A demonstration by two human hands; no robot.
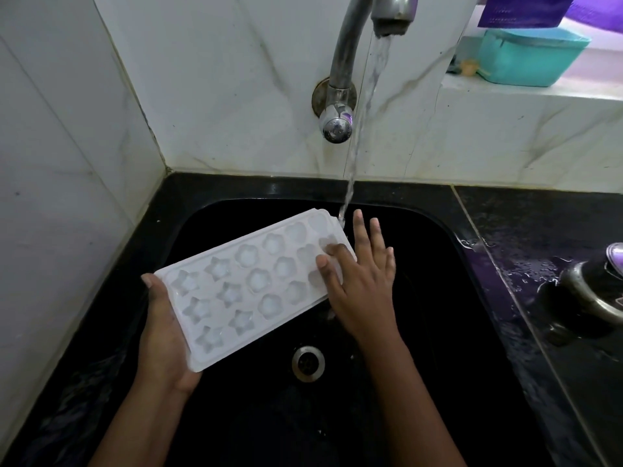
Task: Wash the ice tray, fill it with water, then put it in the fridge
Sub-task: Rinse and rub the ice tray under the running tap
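Note:
A white plastic ice tray with star- and flower-shaped moulds is held over a black sink, tilted with its far right end higher. My left hand grips its near left end from underneath. My right hand lies flat at the far right end, thumb and forefinger resting on the moulds, other fingers spread. Water runs from the metal tap and its stream hits the tray's far right corner.
The drain sits in the sink floor below the tray. A wet black counter lies to the right with a dark metal-rimmed vessel. A teal plastic tub stands on the tiled ledge at the back right. White tiled walls close the left and back.

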